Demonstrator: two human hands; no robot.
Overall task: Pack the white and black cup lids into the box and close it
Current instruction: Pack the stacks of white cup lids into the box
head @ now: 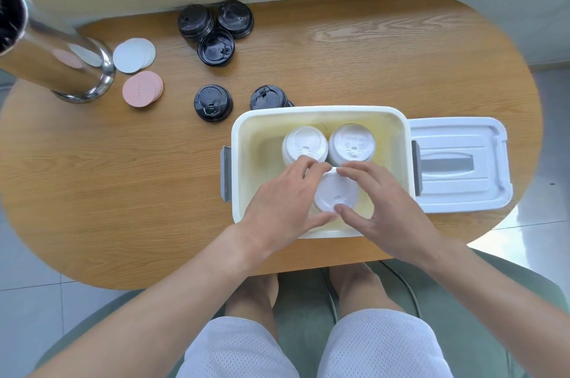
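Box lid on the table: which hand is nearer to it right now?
Right. The right hand is over the box, on the side toward the box lid, holding a white lid stack. The left hand holds that stack's other side, farther away.

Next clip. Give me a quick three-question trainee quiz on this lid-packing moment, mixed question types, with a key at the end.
1. True or false: the box lid is already on the box.
2. How many white stacks stand in the box? A) one B) two C) three
3. Fill in: both hands grip the near white stack; the black lids still lie on the ____.

Key
1. False: it lies on the table, right of the box.
2. C: two at the back, plus the near one held by the left hand and right hand.
3. table
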